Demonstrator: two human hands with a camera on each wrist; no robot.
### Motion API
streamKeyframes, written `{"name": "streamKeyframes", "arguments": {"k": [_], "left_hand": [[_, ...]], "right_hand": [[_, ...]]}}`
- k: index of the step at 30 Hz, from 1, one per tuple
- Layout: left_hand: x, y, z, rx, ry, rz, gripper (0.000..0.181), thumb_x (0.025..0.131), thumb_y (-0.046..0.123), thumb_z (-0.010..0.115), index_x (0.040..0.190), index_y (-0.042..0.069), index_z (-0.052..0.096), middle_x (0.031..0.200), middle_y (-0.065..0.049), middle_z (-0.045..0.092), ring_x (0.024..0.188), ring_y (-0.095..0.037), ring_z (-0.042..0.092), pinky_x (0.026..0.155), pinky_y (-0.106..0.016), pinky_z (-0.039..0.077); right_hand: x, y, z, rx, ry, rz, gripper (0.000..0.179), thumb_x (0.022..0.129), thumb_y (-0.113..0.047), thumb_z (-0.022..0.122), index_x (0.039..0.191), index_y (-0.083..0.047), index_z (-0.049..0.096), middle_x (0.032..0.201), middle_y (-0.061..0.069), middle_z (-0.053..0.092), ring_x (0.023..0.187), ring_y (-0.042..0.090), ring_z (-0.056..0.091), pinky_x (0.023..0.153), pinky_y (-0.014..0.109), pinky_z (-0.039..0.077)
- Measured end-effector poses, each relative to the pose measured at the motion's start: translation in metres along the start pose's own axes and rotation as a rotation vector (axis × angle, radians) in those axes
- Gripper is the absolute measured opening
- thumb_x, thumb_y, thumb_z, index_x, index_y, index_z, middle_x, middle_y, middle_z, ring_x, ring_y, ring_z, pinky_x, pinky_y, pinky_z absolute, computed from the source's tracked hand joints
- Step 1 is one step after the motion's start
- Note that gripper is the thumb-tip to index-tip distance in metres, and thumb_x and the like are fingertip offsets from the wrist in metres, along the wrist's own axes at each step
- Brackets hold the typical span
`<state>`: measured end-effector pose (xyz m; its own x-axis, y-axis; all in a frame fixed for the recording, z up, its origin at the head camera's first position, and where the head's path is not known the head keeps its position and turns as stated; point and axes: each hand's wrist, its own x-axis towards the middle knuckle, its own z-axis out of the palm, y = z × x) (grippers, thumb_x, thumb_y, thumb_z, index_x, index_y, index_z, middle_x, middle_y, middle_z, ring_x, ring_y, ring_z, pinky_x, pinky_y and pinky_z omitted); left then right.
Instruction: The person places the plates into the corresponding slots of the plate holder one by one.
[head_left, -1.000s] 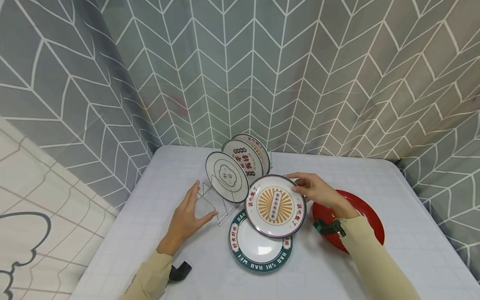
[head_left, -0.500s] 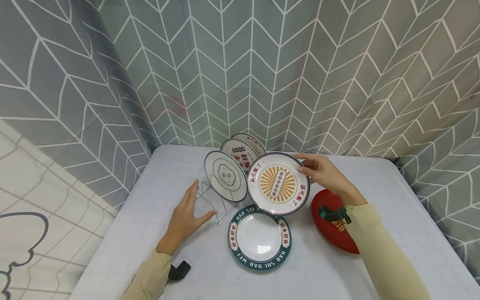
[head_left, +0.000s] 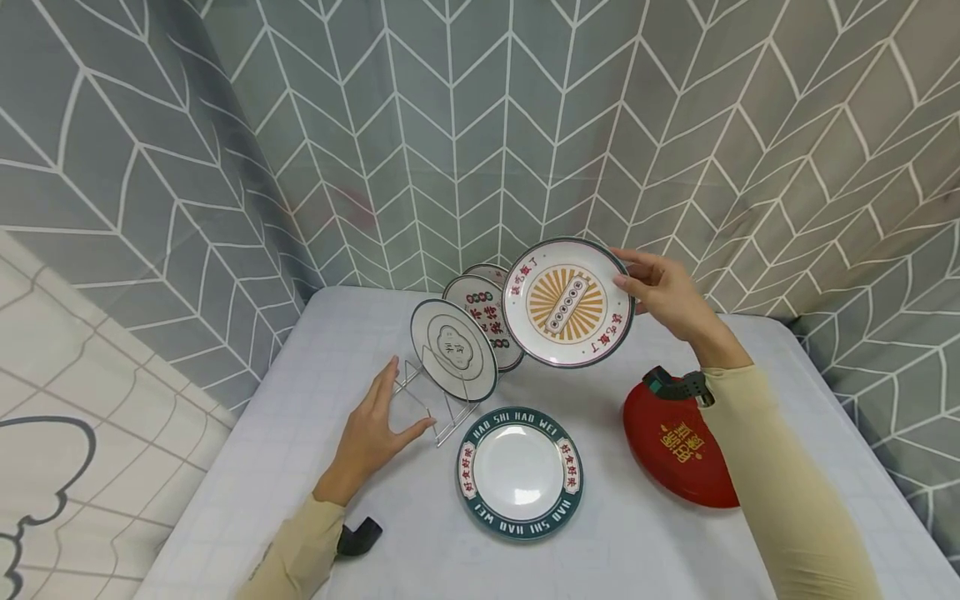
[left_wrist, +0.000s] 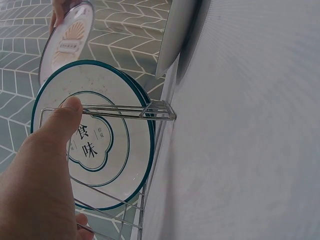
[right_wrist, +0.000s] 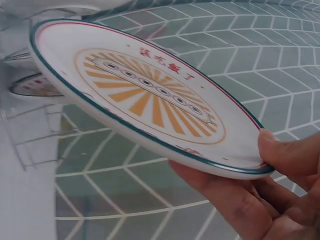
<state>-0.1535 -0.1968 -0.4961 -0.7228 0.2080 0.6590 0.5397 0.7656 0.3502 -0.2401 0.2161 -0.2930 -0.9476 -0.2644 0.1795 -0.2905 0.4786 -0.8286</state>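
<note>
My right hand (head_left: 667, 296) pinches the rim of a white plate (head_left: 566, 302) with an orange sunburst, thumb on its face and fingers behind. The plate hangs tilted above the table, right of a wire dish rack (head_left: 450, 429). My left hand (head_left: 371, 442) spreads at the rack's near end, fingers fairly straight. In the left wrist view its thumb (left_wrist: 72, 107) lies at the rack's wire. Standing in the rack are a plate with a cloud-shaped emblem (head_left: 442, 333) and a plate with red lettering (head_left: 480, 304); another plate (head_left: 487, 272) shows behind, partly hidden.
A green-rimmed plate (head_left: 521, 521) lies flat on the table in front of the rack. To the right sits a red plate (head_left: 667, 467) with gold characters, partly covered by the right forearm. A patterned curtain (head_left: 562, 125) hangs behind the table (head_left: 420, 550).
My right hand has lifted the sunburst plate up and away from over the green-rimmed plate, toward the back and slightly right. The red plate's lettering is now uncovered. My left hand stays put.
</note>
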Motion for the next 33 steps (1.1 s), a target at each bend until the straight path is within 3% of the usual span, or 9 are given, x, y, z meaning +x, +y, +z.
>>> {"name": "streamKeyframes", "arguments": {"k": [4, 6, 14, 23, 30, 33], "left_hand": [[0.001, -0.001, -0.001, 0.01, -0.001, 0.003, 0.116, 0.062, 0.04, 0.091, 0.15, -0.006, 0.03, 0.15, -0.023, 0.042, 0.13, -0.039, 0.052, 0.096, -0.047, 0.051], [0.001, -0.001, -0.001, 0.012, -0.004, 0.001, 0.116, 0.063, 0.04, 0.09, 0.15, -0.006, 0.03, 0.151, -0.023, 0.041, 0.13, -0.038, 0.051, 0.096, -0.047, 0.051], [0.0, -0.001, -0.002, 0.007, -0.02, -0.017, 0.115, 0.064, 0.043, 0.089, 0.15, -0.005, 0.03, 0.151, -0.022, 0.041, 0.13, -0.038, 0.051, 0.097, -0.047, 0.051], [-0.001, 0.0, -0.001, -0.002, -0.034, -0.038, 0.115, 0.065, 0.043, 0.089, 0.151, -0.004, 0.029, 0.152, -0.022, 0.04, 0.132, -0.038, 0.05, 0.099, -0.047, 0.049], [0.001, 0.0, 0.0, -0.003, -0.019, -0.017, 0.114, 0.064, 0.042, 0.089, 0.15, -0.006, 0.03, 0.15, -0.024, 0.041, 0.13, -0.038, 0.051, 0.097, -0.046, 0.051], [0.001, -0.001, 0.0, -0.001, -0.014, -0.011, 0.114, 0.064, 0.042, 0.089, 0.15, -0.006, 0.03, 0.15, -0.024, 0.042, 0.13, -0.038, 0.052, 0.096, -0.046, 0.051]], "right_hand": [[0.016, -0.013, -0.009, 0.108, 0.089, -0.02, 0.047, 0.099, -0.008, 0.056, 0.144, -0.003, 0.047, 0.092, -0.01, 0.066, 0.072, 0.003, 0.066, 0.059, 0.021, 0.059], [0.023, -0.017, -0.014, 0.118, 0.125, -0.03, 0.047, 0.098, -0.008, 0.056, 0.144, -0.003, 0.047, 0.09, -0.013, 0.067, 0.072, 0.003, 0.065, 0.058, 0.02, 0.058], [0.047, -0.028, -0.017, 0.063, 0.192, 0.028, 0.047, 0.097, -0.011, 0.059, 0.144, -0.011, 0.05, 0.091, -0.009, 0.067, 0.07, 0.002, 0.063, 0.056, 0.019, 0.056], [0.063, -0.022, -0.003, 0.075, 0.168, 0.023, 0.045, 0.098, -0.01, 0.058, 0.142, -0.009, 0.052, 0.088, -0.008, 0.066, 0.069, 0.003, 0.063, 0.056, 0.019, 0.056], [0.068, -0.028, -0.006, 0.155, 0.275, -0.013, 0.044, 0.097, -0.006, 0.058, 0.14, -0.008, 0.054, 0.086, -0.009, 0.066, 0.066, 0.002, 0.063, 0.053, 0.017, 0.055], [0.07, -0.028, -0.005, 0.143, 0.293, -0.012, 0.043, 0.096, -0.005, 0.059, 0.139, -0.008, 0.055, 0.084, -0.01, 0.066, 0.064, 0.001, 0.063, 0.052, 0.016, 0.055]]}}
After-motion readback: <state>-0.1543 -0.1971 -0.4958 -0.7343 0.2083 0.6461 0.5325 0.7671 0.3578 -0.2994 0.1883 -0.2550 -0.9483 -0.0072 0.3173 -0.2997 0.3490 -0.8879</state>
